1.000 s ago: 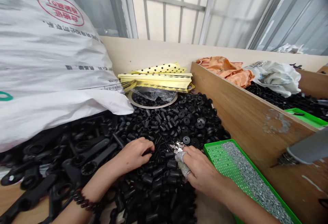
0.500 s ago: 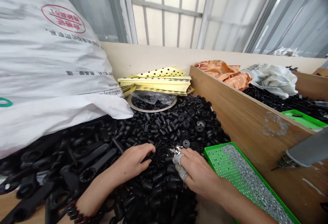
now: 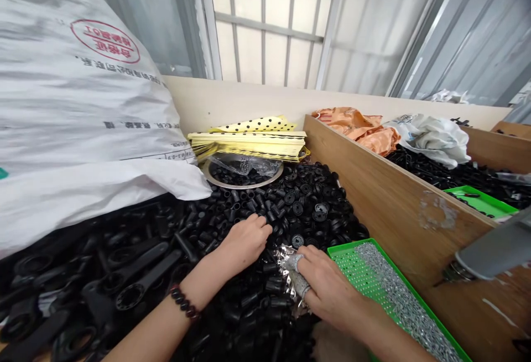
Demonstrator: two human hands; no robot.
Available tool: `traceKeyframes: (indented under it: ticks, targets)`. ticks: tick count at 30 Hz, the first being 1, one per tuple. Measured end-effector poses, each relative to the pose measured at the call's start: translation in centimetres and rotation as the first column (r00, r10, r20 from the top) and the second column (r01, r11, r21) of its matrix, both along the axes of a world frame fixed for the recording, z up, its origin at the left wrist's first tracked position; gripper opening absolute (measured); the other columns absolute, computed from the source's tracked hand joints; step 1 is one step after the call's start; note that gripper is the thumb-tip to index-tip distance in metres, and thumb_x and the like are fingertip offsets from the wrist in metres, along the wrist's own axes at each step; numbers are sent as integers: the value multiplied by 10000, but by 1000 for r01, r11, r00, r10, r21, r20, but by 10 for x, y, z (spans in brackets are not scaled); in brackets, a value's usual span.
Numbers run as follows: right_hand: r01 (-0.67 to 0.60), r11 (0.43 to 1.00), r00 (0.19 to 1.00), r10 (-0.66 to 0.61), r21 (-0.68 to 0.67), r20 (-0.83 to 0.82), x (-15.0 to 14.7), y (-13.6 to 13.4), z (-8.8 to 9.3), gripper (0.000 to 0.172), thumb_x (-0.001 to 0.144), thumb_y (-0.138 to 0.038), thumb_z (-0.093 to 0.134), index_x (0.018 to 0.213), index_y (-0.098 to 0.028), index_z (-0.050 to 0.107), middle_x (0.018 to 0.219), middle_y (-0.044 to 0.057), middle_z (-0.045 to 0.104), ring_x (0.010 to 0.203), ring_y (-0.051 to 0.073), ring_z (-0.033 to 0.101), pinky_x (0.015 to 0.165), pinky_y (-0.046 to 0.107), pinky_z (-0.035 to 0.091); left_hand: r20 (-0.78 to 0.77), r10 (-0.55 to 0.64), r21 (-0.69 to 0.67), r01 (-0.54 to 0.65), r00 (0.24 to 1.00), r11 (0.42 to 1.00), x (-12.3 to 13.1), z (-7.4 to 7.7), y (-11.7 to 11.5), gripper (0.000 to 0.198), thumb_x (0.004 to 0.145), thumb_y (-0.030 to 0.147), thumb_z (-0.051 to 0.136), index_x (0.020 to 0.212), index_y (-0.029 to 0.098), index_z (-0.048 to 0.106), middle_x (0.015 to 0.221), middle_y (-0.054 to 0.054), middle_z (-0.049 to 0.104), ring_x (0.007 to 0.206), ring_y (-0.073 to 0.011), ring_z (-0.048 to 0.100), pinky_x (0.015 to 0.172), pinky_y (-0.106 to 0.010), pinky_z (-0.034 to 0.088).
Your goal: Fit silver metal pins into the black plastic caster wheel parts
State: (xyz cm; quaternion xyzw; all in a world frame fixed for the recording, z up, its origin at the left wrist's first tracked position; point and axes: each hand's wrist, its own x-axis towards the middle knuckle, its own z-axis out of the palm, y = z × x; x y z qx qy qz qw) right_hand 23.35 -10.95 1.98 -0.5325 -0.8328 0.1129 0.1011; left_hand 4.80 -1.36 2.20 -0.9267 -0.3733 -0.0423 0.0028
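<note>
My left hand (image 3: pixel 248 242) reaches over the heap of small black plastic sleeves (image 3: pixel 244 203), its fingers curled downward together; whatever lies in them is hidden. A dark bead bracelet (image 3: pixel 185 302) circles that wrist. Close by, my right hand (image 3: pixel 327 284) rests at a pile of small shiny metal pieces (image 3: pixel 286 268), with grey wrapping (image 3: pixel 299 283) on two fingers. Its fingers are bent and their tips are out of sight, so I cannot tell which piece they grip. Round black discs (image 3: pixel 305 199) lie just beyond both hands.
A green tray (image 3: pixel 332 251) with silvery small parts sits right of my right hand, before a wooden divider (image 3: pixel 373 179). A grey power tool (image 3: pixel 493 248) juts in at right. Long black handles (image 3: pixel 145 279) and a big white sack (image 3: pixel 103 113) fill the left. A metal bowl (image 3: pixel 244 186) stands behind.
My left hand has moved right and away from me, and its fingers have closed from a loose gap. My right hand has shifted slightly nearer me, and more metal pieces show. The view has tilted slightly.
</note>
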Motion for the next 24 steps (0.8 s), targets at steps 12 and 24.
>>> traceKeyframes:
  ticks: [12,24]
  targets:
    - [37,996,979,-52,79,196,-6,35,-4,202,699,-40,472,833,-144,582,940,102,583,885,245,493,724,345,380,66,-21,2,21,998,1000,-15,-7,6,205,837,79,486,963,166,622,941,-69,587,911,-227,529,786,-326,478]
    - [-7,993,985,-14,120,172,-24,52,-12,143,759,-88,513,863,-133,599,930,125,608,893,259,505,751,360,359,229,-45,-89,67,972,994,-21,-14,-2,182,821,101,523,949,183,623,923,-53,617,895,-217,566,792,-313,461]
